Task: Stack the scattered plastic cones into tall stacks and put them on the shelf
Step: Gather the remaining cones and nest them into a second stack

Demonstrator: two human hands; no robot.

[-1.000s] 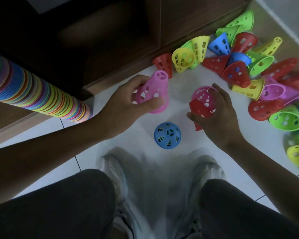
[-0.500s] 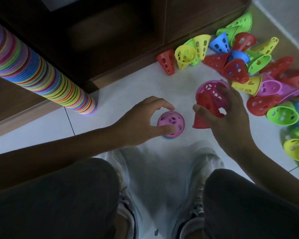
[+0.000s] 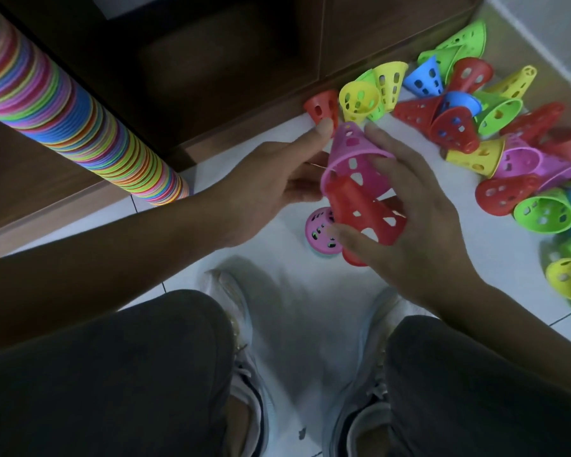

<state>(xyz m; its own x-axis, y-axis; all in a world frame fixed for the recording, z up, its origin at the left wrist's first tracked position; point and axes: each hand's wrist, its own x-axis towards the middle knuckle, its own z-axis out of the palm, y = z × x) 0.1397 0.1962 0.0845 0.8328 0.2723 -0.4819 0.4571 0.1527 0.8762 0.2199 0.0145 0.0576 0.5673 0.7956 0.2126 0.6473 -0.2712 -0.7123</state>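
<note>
Hands: we see the left hand [image 3: 277, 179] and right hand [image 3: 419, 222] meeting over the floor [image 3: 310, 308], a pink cone [image 3: 353, 153] and a red cone [image 3: 363, 209] between them.
Left fingers: thumb at the pink cone's narrow tip, the rest curled under it; a pinch that steadies, by our reading.
Right fingers: spread wide across both cones, thumb under the red one's rim, clamping the pair so they can be slid together.
Cones in hand: tilted, tips pointing away from us, the red one's tip inside the pink one's mouth; how far it has seated we cannot tell.
Short stack: a pink-topped pile [image 3: 322, 230] stands on the floor just below the hands, and we judge it the likely destination for the held pair.
Loose cones: a heap [image 3: 495, 127] of red, yellow, green, blue and pink lies to the right along the shelf's base, not yet gathered.
Tall stack: a long striped column [image 3: 80, 127] leans at left, its foot on the floor.
Shelf: dark wooden unit [image 3: 211, 61] ahead; the compartments we can see look bare, so we judge much of the task remains.
</note>
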